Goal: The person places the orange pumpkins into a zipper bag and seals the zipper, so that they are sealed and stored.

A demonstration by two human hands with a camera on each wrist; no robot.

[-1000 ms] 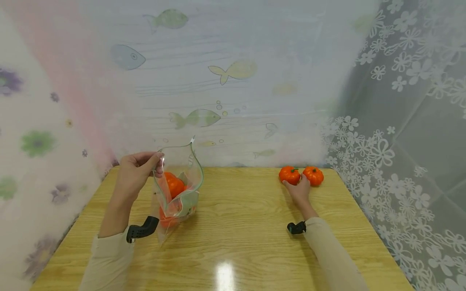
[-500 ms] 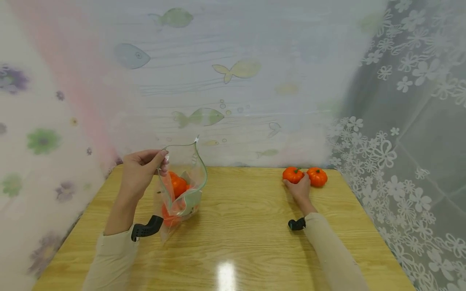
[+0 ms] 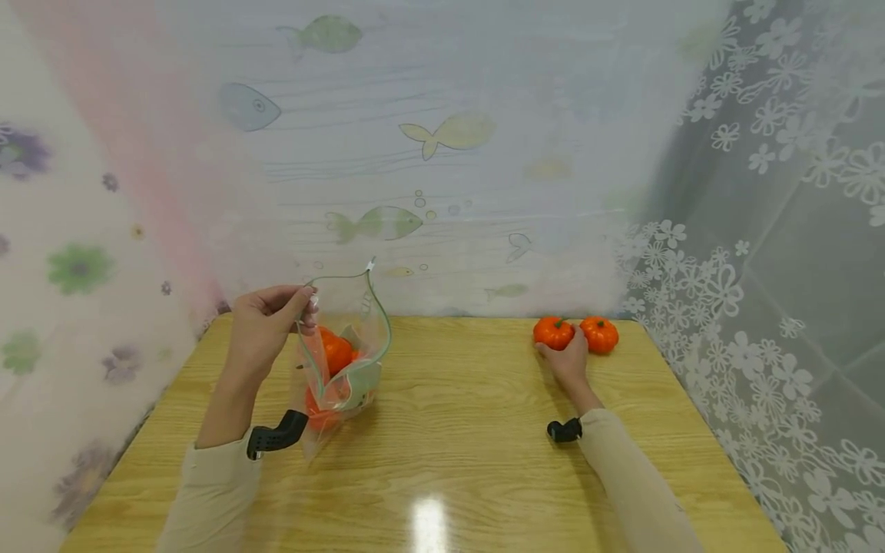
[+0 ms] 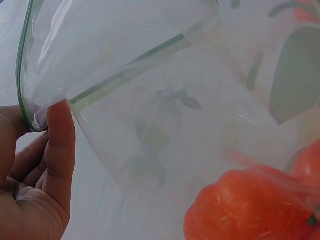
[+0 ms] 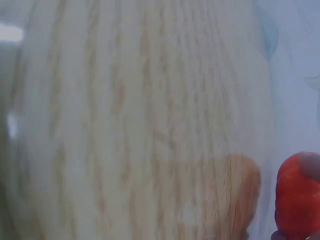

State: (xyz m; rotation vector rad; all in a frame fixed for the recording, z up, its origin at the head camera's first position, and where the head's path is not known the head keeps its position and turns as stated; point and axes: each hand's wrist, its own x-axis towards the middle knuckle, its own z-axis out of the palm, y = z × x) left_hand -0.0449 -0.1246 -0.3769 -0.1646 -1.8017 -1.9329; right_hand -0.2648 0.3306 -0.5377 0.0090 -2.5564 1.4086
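Note:
My left hand (image 3: pixel 259 330) pinches the top edge of a clear zip bag (image 3: pixel 376 322) between thumb and fingers. The bag's mouth gapes wide, with a green zip line and a slider at its far corner. Inside it lie orange toy pumpkins (image 3: pixel 336 352); in the left wrist view one pumpkin (image 4: pixel 245 207) shows through the film. At the back right my right hand (image 3: pixel 568 362) has thumb and fingers around the sides of a small orange pumpkin (image 3: pixel 551 332) with a green stem. The right wrist view catches just part of that pumpkin (image 5: pixel 295 205) at its edge.
Another orange pumpkin (image 3: pixel 599 335) stands right beside the gripped one, near the back edge of the wooden table (image 3: pixel 456 430). Behind the table hangs a curtain (image 3: pixel 484 177) printed with fish. Patterned sheets enclose both sides.
The head view has shifted slightly. Both hands stay about where they were, the left at the bag's edge and the right around the pumpkin.

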